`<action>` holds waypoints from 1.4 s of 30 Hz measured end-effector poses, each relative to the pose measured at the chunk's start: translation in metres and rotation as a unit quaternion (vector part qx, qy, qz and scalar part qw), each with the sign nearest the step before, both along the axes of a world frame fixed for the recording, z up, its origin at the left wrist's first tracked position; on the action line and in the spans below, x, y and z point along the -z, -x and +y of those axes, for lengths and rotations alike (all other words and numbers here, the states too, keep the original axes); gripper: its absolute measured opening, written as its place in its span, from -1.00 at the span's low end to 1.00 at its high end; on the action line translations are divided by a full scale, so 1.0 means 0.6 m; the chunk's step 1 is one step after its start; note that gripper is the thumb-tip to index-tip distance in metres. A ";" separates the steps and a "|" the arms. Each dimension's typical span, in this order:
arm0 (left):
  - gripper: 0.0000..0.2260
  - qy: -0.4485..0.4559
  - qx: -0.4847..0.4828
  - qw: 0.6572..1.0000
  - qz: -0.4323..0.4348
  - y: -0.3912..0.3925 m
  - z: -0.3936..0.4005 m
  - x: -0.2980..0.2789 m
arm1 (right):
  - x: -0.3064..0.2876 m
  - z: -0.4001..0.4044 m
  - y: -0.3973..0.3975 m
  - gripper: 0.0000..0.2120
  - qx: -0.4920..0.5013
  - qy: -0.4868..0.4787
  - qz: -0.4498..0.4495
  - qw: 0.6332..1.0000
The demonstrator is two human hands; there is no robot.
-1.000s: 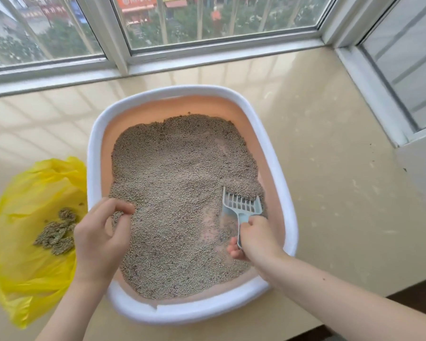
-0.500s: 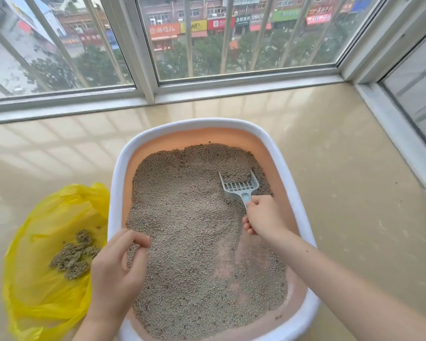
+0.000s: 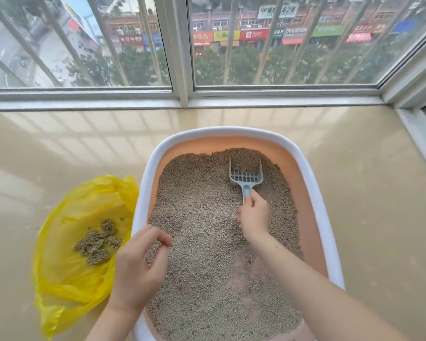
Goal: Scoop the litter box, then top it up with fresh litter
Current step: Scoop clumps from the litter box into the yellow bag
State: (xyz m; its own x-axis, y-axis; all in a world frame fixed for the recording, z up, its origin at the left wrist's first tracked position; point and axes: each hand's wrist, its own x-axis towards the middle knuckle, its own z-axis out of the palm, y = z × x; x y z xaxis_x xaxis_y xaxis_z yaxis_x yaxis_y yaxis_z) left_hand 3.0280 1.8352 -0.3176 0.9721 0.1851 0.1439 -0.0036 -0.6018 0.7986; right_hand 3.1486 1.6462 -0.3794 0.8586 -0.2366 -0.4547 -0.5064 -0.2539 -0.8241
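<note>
Grey litter in white-rimmed litter box.
Right hand gripped blue scoop; left hand loosely curled, empty.

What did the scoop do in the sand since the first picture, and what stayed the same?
The right hand pushed the blue scoop through the litter from the near right side to the far end of the litter box, leaving a bare streak behind it. It kept gripping the handle. The left hand stayed loosely curled over the near left rim. The clumps still lie in the yellow bag.
</note>
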 end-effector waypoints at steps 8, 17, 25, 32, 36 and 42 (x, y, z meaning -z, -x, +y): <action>-0.85 0.008 -0.008 1.000 -0.003 0.000 -0.002 -0.001 | -0.011 -0.001 0.048 -0.77 -0.035 -0.016 -0.061 0.997; -0.84 0.002 -0.011 1.000 -0.001 0.000 0.000 -0.002 | -0.073 -0.044 0.127 -0.73 -0.135 -0.030 -0.008 0.990; -0.86 0.001 -0.011 1.000 -0.007 0.002 0.001 -0.001 | -0.121 -0.096 0.113 -0.74 -0.212 0.030 0.052 0.975; -0.87 0.005 -0.009 1.000 -0.012 0.001 0.001 -0.001 | -0.118 -0.087 0.024 -0.71 -0.273 0.152 0.093 0.945; -0.87 0.005 -0.005 1.000 -0.015 -0.001 0.001 -0.002 | -0.099 -0.038 -0.010 -0.72 -0.261 0.146 0.092 0.950; -0.88 0.005 -0.001 1.000 -0.018 0.000 0.003 -0.003 | -0.064 0.042 -0.036 -0.76 -0.216 0.105 0.056 0.969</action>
